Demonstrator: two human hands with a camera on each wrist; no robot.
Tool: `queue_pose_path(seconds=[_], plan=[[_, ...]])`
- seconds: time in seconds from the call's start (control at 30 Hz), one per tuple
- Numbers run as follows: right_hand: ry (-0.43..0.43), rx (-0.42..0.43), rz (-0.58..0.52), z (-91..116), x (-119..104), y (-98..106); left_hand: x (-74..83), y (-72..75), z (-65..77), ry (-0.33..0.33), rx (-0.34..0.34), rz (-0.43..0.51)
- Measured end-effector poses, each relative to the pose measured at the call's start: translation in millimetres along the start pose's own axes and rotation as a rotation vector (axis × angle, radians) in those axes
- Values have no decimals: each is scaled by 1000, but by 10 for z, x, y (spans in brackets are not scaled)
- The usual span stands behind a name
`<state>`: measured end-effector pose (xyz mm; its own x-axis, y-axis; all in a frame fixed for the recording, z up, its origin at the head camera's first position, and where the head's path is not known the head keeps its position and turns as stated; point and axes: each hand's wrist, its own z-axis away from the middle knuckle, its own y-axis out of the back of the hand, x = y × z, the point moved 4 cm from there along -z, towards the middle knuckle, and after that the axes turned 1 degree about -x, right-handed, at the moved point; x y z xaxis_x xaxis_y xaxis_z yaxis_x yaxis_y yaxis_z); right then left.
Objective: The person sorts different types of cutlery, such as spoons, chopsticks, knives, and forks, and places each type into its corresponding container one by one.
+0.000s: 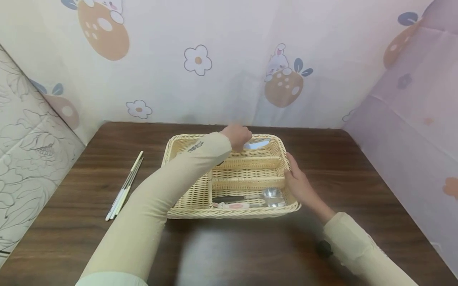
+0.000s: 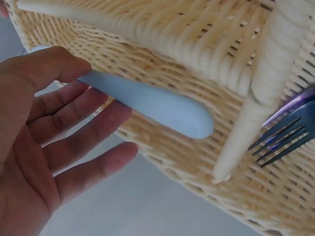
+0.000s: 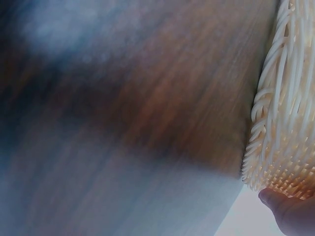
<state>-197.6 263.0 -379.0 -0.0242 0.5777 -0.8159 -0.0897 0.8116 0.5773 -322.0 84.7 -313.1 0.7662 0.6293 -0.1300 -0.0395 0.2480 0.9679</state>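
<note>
My left hand (image 1: 237,136) is over the rear compartment of a cream woven cutlery basket (image 1: 232,214). Its thumb and fingertips pinch a table knife (image 2: 162,108) by its light blue handle. In the head view, the knife's shiny blade points right, low in that compartment; the handle is hidden behind the hand. At the basket's right end, my right hand (image 1: 299,183) grips the rim, and only a bit of that hand shows in the right wrist view. Spoons with dark and patterned handles (image 1: 234,205) lie in the front compartment. A dark fork (image 2: 290,132) lies beyond a divider.
Several chopsticks (image 1: 125,190) lie on the dark wooden table (image 1: 222,250) to the basket's left. A patterned curtain (image 1: 229,91) hangs behind the table, with more cloth along both sides. Something purple and shiny (image 2: 290,105) shows beside the fork.
</note>
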Motion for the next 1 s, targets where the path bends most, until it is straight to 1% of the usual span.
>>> queue_pose_path(seconds=[0.07, 0.17, 0.27, 0.4, 0.57, 0.83, 0.93, 1.0], plan=[[2, 6, 8, 0, -12, 5, -3, -45, -26, 3, -24, 27], [8, 11, 18, 7, -32, 11, 7, -99, -65, 7, -39, 38], [10, 12, 16, 15, -36, 13, 33, -151, -96, -3, -33, 13], [14, 9, 12, 17, -21, 4, 75, -209, -88, -17, -47, 1], [17, 9, 12, -6, 5, -2, 82, -241, -62, -2, -48, -15], [26, 7, 16, -41, 24, 0, 11, -366, -153, 45, -91, 95], [23, 11, 24, -37, 20, 3, -11, -398, -187, 74, -106, 113], [20, 11, 24, -27, 17, 3, -30, -445, -222, 92, -114, 122]])
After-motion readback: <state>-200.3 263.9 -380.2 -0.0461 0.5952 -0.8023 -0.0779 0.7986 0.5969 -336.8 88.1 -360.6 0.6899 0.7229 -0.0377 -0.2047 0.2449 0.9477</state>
